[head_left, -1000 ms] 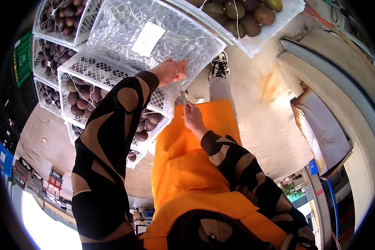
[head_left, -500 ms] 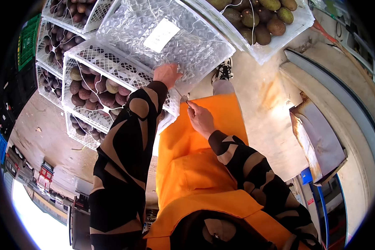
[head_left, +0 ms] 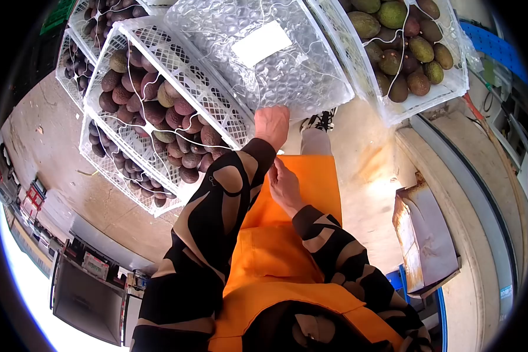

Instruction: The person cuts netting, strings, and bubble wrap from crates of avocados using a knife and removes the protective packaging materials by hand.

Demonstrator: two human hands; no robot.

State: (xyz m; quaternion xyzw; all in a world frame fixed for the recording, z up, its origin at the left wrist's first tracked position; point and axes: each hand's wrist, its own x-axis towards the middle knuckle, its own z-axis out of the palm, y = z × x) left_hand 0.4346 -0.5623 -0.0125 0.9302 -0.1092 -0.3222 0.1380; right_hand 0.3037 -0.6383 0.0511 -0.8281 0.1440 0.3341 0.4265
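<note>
My left hand (head_left: 271, 124) is closed at the near edge of a crate covered with bubble wrap (head_left: 302, 76); its fingertips are hidden, so what they grip does not show. A white label (head_left: 261, 44) lies on the bubble wrap, and thin white cords cross it. Just below, in front of the orange apron (head_left: 311, 176), my right hand (head_left: 286, 189) has its thumb and fingers pressed together. Whatever it pinches is too small or hidden to make out.
White lattice crates of dark avocados (head_left: 152, 100), strapped with white cords, are stacked at left. Another crate of greener avocados (head_left: 416, 53) stands at right. A rusty-edged grey box (head_left: 428, 240) sits on the floor beside a curved ledge (head_left: 463, 193).
The view has shifted, and the crates appear further right and larger. My left hand remains at the covered crate's near edge. My right hand appears lower, with its fingertips closer to the left wrist.
</note>
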